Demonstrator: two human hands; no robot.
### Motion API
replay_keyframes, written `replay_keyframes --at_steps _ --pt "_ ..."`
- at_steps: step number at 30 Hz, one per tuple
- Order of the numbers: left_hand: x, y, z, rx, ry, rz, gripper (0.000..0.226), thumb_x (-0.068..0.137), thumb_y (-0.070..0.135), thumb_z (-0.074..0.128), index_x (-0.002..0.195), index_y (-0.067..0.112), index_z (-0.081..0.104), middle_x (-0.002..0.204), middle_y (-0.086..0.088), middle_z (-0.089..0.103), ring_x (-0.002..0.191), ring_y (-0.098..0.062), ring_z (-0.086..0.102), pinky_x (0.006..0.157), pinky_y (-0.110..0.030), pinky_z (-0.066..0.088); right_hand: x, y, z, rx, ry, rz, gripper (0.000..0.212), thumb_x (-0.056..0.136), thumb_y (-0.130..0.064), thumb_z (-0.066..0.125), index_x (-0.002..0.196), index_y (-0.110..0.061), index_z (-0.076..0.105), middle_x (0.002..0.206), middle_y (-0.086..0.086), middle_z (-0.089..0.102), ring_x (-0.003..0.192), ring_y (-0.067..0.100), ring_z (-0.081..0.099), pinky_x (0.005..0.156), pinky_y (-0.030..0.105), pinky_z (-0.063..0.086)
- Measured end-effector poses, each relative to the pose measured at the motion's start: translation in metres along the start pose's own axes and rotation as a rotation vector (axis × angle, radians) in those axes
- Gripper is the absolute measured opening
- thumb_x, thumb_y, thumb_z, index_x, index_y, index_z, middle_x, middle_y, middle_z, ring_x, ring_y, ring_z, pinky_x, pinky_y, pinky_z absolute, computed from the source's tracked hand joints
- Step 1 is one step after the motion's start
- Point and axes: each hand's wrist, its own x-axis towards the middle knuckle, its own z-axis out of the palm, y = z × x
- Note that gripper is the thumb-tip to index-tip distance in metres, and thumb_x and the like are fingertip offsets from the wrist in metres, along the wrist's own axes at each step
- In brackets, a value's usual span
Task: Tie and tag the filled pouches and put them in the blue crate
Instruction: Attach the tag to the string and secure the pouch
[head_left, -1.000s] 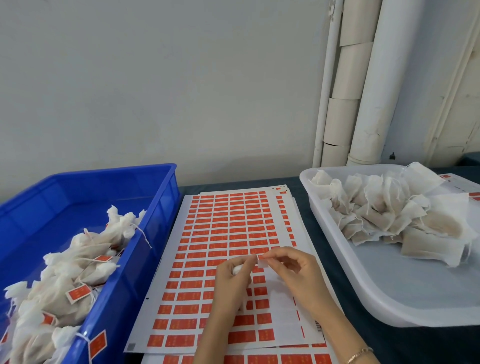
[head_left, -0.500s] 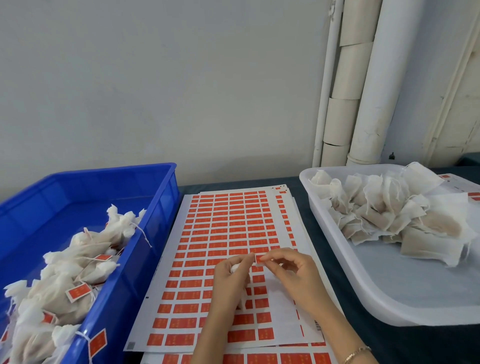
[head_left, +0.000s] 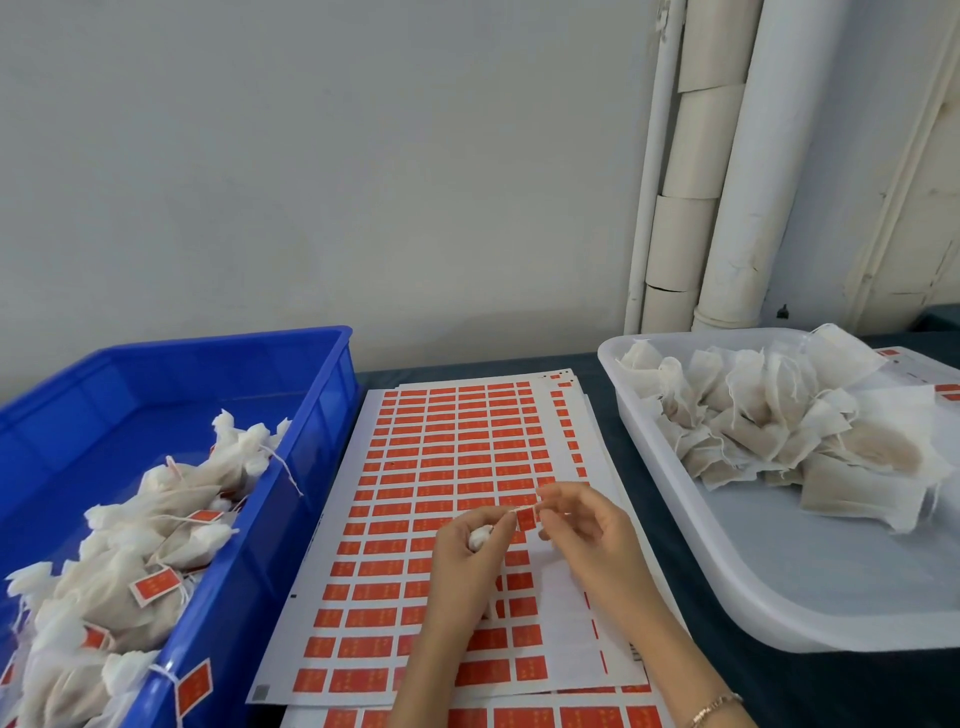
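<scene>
My left hand (head_left: 467, 551) is curled round a small white pouch (head_left: 479, 537), mostly hidden in the palm. Its thumb and forefinger and those of my right hand (head_left: 584, 530) pinch a red tag (head_left: 524, 517) and a thin string between them, just above the sticker sheet (head_left: 441, 467). The blue crate (head_left: 291, 519) at the left holds several tied pouches with red tags (head_left: 156, 584). The white tray (head_left: 779, 597) at the right holds a heap of untied filled pouches (head_left: 779, 436).
Several sheets of red stickers lie stacked on the dark table between crate and tray. Another sticker sheet (head_left: 930, 384) pokes out behind the tray. White pipes (head_left: 727, 208) run up the wall at the back right. A tagged pouch string hangs over the crate's front rim.
Both hands have stayed at the same spot over the sheet. The fingers shifted slightly while working the red tag and string; the tag now shows between the fingertips.
</scene>
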Motion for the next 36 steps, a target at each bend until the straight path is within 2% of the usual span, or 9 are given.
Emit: replay_keyframes --at_steps 3,8,11,17,23,27,29,32,36 --pt "-0.001 -0.0017 0.0013 0.022 -0.044 0.044 0.013 0.09 0.025 0.065 0.083 0.033 0.072 0.077 0.021 0.07 0.084 0.006 0.063 0.062 -0.005 0.048 -0.0015 -0.0019 -0.0003 -0.022 -0.003 0.004 0.025 0.085 -0.037 0.067 0.11 -0.039 0.061 0.106 -0.023 0.065 0.096 0.005 0.065 0.086 0.02 0.054" --pt "-0.0019 -0.0032 0.002 0.043 -0.105 0.087 0.012 0.09 0.024 0.064 0.089 0.029 0.075 0.082 0.017 0.073 0.085 -0.002 0.066 0.067 -0.008 0.05 -0.0021 -0.0012 -0.0007 -0.081 0.018 0.01 0.01 0.084 -0.03 0.07 0.09 -0.036 0.067 0.094 -0.021 0.068 0.09 0.006 0.066 0.074 0.009 0.05" --pt "-0.0025 -0.0028 0.0032 0.083 -0.081 0.083 0.013 0.087 0.025 0.069 0.083 0.037 0.071 0.08 0.026 0.069 0.084 0.004 0.063 0.063 -0.004 0.047 -0.0019 -0.0025 -0.001 -0.097 0.034 0.017 0.009 0.084 -0.029 0.07 0.088 -0.036 0.066 0.093 -0.022 0.067 0.089 0.005 0.065 0.067 0.003 0.045" --pt "-0.0008 -0.0073 0.0041 0.122 -0.065 0.079 0.011 0.087 0.027 0.069 0.079 0.036 0.07 0.077 0.022 0.069 0.081 0.003 0.062 0.061 -0.005 0.047 -0.0017 -0.0011 0.0011 -0.123 0.004 0.018 0.008 0.088 -0.03 0.065 0.09 -0.037 0.062 0.096 -0.022 0.065 0.09 0.005 0.065 0.076 0.006 0.047" --pt "0.0001 -0.0077 0.0045 0.138 -0.096 0.101 0.013 0.088 0.028 0.068 0.078 0.037 0.07 0.077 0.024 0.068 0.081 0.003 0.062 0.063 -0.004 0.046 -0.0001 0.0003 0.0032 -0.241 -0.047 -0.011 0.009 0.094 -0.03 0.055 0.093 -0.038 0.052 0.097 -0.025 0.057 0.089 0.001 0.061 0.069 -0.001 0.042" --pt "-0.0029 -0.0084 0.0029 0.098 -0.067 0.08 0.014 0.091 0.025 0.064 0.096 0.038 0.065 0.091 0.023 0.066 0.091 0.008 0.059 0.065 -0.005 0.048 0.0005 0.0005 0.003 -0.22 -0.019 -0.022 0.01 0.094 -0.026 0.056 0.091 -0.035 0.053 0.095 -0.022 0.059 0.085 0.002 0.063 0.07 0.0 0.044" --pt "-0.0055 -0.0061 0.0001 0.01 -0.071 0.041 0.017 0.092 0.031 0.053 0.107 0.037 0.057 0.095 0.025 0.062 0.09 0.009 0.059 0.065 -0.008 0.049 0.0004 0.0003 0.0019 -0.192 -0.008 -0.019 0.01 0.092 -0.026 0.059 0.089 -0.034 0.056 0.093 -0.022 0.061 0.084 0.003 0.064 0.073 0.003 0.046" --pt "-0.0074 -0.0037 -0.0033 -0.047 -0.05 0.014 0.033 0.08 0.039 0.039 0.11 0.034 0.052 0.099 0.022 0.059 0.091 0.002 0.059 0.064 -0.011 0.048 -0.0003 0.0011 0.0008 -0.172 -0.025 -0.005 0.011 0.091 -0.027 0.061 0.093 -0.037 0.059 0.1 -0.02 0.063 0.09 0.005 0.064 0.081 0.01 0.048" --pt "-0.0099 -0.0064 -0.0015 -0.032 -0.014 0.026 0.018 0.104 0.027 0.038 0.115 0.035 0.049 0.107 0.012 0.059 0.099 -0.008 0.06 0.074 -0.013 0.051 -0.0014 -0.0001 0.0026 -0.143 -0.074 0.007 0.01 0.09 -0.032 0.061 0.099 -0.036 0.064 0.103 -0.019 0.065 0.095 0.005 0.063 0.078 0.007 0.046"
